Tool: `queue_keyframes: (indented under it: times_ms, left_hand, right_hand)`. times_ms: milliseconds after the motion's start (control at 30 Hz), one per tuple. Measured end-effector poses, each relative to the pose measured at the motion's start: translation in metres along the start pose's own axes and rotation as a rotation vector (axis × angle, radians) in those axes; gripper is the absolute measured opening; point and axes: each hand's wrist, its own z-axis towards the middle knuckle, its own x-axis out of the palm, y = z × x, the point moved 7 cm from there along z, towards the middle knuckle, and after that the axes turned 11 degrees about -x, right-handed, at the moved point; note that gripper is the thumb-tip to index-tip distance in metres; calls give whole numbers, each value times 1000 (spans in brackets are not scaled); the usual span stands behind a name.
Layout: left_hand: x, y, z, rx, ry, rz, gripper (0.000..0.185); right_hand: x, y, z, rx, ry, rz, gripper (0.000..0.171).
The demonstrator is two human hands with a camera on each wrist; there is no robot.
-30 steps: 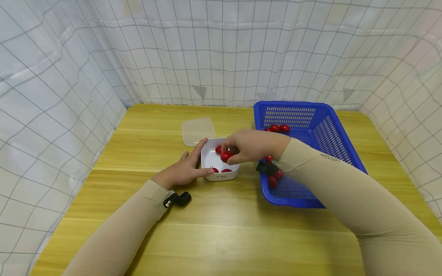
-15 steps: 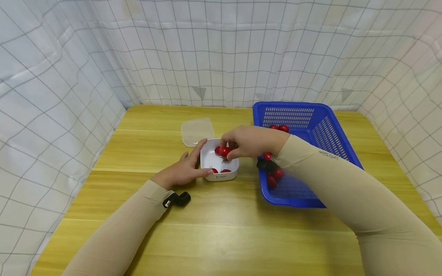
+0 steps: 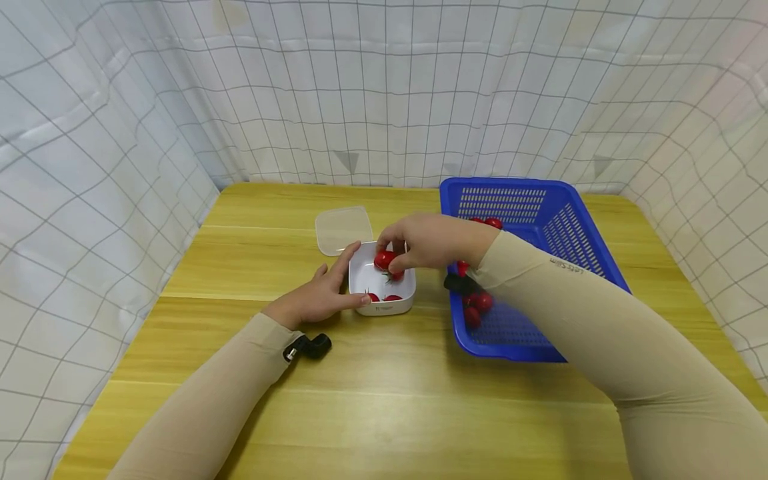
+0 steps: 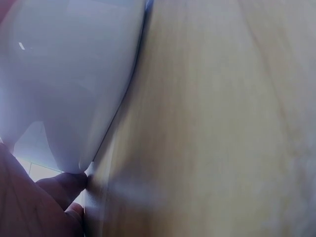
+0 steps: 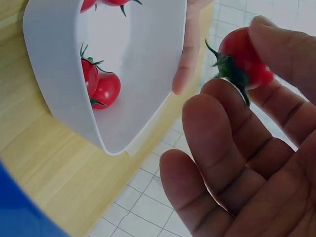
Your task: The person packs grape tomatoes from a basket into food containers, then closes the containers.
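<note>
My left hand (image 3: 318, 293) rests against the left side of a white square food box (image 3: 384, 308), fingers straight along its wall and thumb at the near rim. The left wrist view shows fingertips (image 4: 69, 185) touching the box. Over the box, my right hand (image 3: 429, 243) pinches a red cherry tomato (image 5: 247, 59) with a green stem between thumb and finger; its other fingers are loosely bent. Several cherry tomatoes (image 5: 107, 90) lie inside the box, two of them (image 3: 393, 298) at the near wall. The hand hides part of the box's right side.
A blue perforated basket (image 3: 576, 267) stands at the right, with several cherry tomatoes (image 3: 473, 317) in it under my right forearm. A translucent lid (image 3: 343, 230) lies behind the box on the wooden table (image 3: 372, 400). A white checked curtain (image 3: 384, 87) surrounds the table.
My right hand has shifted slightly left and away from me over the box, and the pinched cherry tomato moved with it. My left hand and the box have stayed practically still.
</note>
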Motion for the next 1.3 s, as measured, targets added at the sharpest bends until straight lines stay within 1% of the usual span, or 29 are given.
queue_keyframes:
  times_ms: [67,133,200,267,333,400,467,500,567,600,700,767,867,1000,1067,1133,1300]
  left_hand:
    - [0,0,0,2,3,2,107]
    - [0,0,0,-1,6,1,107]
    - [0,0,1,4,7,-4,107]
    - [0,-1,1,13,5,-5,107]
    - [0,-1,2,18,2,-7,107]
    - [0,0,3,26,-2,-5,107]
    - [0,1,3,18,-4,-2,107]
    - [-1,1,3,16,-3,-3,107]
    - [-1,2,3,12,0,0,107]
    - [-1,2,3,8,1,1,107]
    - [0,3,3,3,10,4,107]
    - [0,4,3,0,14,7,107]
    - [0,4,3,-8,14,9,107]
    - [1,4,2,-23,14,8,107]
    - [1,4,1,-31,16,8,107]
    - [1,3,1,-27,18,5,107]
    - [0,1,2,-28,18,7,106]
  right_hand:
    - [-2,-1,-1,12,-8,-12,42]
    - [-7,-3,-5,29,-37,-20,47]
    - [-18,-7,-12,41,-101,-17,46]
    - [-33,-16,-24,66,-202,-13,42]
    - [-49,-33,-39,112,-315,2,38]
    - [-61,-57,-57,182,-408,16,36]
    - [-67,-83,-74,256,-467,31,35]
    - [-67,-96,-81,289,-471,37,36]
    - [-61,-122,-91,345,-443,51,37]
    - [-56,-133,-94,364,-413,58,37]
    - [-35,-160,-96,378,-285,74,40]
    - [-22,-170,-94,374,-215,83,44]
    - [-10,-176,-87,338,-157,68,52]
    - [0,-178,-75,311,-123,20,60]
    - [4,-180,-71,312,-115,-3,61]
    - [7,-181,-68,313,-117,-32,60]
    - [10,-182,-64,335,-129,-119,49]
